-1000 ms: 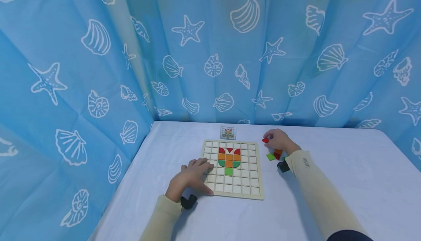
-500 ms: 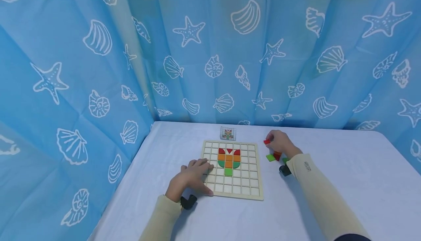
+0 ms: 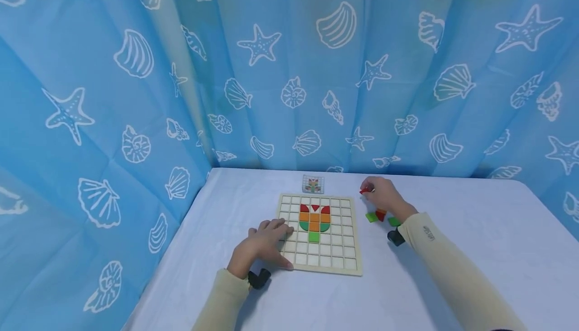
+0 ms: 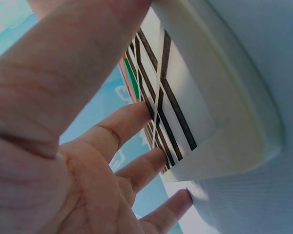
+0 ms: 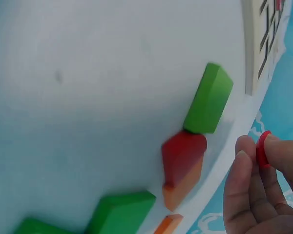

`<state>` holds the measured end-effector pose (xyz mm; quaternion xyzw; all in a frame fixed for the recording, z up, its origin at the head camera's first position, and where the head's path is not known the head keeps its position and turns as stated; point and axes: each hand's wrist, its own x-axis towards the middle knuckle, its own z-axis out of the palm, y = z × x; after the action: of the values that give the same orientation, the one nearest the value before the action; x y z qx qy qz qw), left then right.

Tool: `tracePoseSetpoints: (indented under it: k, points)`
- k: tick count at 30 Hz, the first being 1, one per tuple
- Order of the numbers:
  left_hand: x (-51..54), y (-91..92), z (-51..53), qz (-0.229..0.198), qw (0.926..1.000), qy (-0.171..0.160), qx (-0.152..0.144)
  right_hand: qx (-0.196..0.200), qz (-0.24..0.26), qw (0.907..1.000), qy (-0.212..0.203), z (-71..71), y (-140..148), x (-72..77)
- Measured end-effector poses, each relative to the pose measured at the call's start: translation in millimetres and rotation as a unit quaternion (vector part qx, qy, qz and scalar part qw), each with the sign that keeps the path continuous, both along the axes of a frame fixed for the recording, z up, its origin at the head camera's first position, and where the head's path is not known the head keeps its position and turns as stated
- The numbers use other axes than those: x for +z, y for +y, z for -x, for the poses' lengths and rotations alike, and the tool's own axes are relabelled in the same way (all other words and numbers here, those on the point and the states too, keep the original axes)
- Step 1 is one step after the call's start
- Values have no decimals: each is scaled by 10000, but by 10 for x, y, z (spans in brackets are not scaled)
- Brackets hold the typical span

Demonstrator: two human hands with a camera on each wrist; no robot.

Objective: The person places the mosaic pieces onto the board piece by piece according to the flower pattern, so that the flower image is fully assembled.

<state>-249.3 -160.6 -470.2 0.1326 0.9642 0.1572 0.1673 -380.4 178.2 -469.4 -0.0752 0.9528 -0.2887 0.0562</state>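
Note:
My right hand pinches a small red tile between thumb and fingers, above the table to the right of the board. My left hand rests spread on the left side of a square wooden grid board, its thumb at the near edge. On the board, red, orange and green tiles form a tulip-like shape, with a light green tile at its bottom. Below the right hand lie loose tiles: a light green one, a red one touching an orange one, and a darker green one.
Behind the board lies a small card printed with a coloured pattern on a grid. A white cloth covers the table. A blue curtain with white shells and starfish hangs along the back and left.
The red tile has turned in my right fingers while that hand shifted only slightly. More of the loose tiles shows beneath it. My left hand has stayed in place on the board.

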Motion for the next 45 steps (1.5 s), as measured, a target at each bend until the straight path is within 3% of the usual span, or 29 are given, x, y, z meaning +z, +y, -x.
tracePoseSetpoints:
  k: [5,13,20,26,30,36,40,45]
  points:
    - [-17,-3,4,9,10000,22,-43,-81,177,9998,-89,-30,8,-44]
    - [-25,-2,0,9,10000,-24,-22,188,417,9987,230,-129,-111,-27]
    - [4,3,-10,-14,10000,-58,2,368,662,9971,-113,-192,-236,4]
    - [-59,10,9,57,10000,-24,41,580,1332,9882,-486,-288,-365,29]
    - [-31,13,3,17,10000,-24,42,523,1552,9844,-649,-342,-473,45]
    - [29,9,-26,-25,10000,-73,3,575,1744,9799,-777,-417,-610,39]
    - [39,6,-25,-7,10000,-46,-21,768,1968,9737,-849,-453,-666,39]
    - [39,1,-22,-32,10000,-84,6,823,1996,9726,-863,-484,-699,23]
